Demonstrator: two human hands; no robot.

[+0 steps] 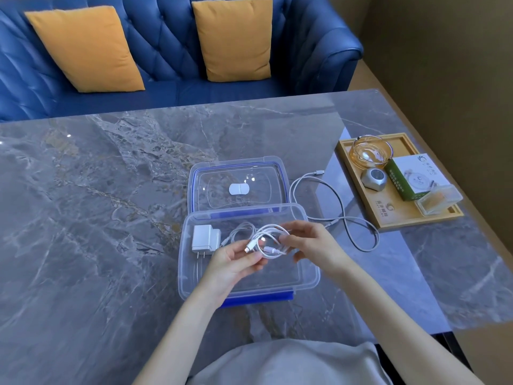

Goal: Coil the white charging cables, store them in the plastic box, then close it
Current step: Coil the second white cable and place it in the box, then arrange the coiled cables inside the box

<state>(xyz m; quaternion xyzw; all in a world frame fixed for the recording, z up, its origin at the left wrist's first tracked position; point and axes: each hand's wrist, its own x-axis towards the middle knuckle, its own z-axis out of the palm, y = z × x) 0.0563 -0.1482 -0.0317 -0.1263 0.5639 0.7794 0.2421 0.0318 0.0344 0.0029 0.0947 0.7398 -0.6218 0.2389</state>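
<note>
Both your left hand [236, 258] and right hand [311, 245] pinch the coiled white charging cable [270, 240] directly above the open clear plastic box [308, 276] near the desk's [111, 204] front edge; lower it straight down.

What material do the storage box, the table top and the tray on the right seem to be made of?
Storage box: clear, glossy plastic, since the table top shows through its walls; the clips look blue plastic.
Table top: probably polished grey marble or a stone-look slab, with pale veins and window glare.
Tray: light wood, perhaps bamboo, matte, with a printed logo.
</note>
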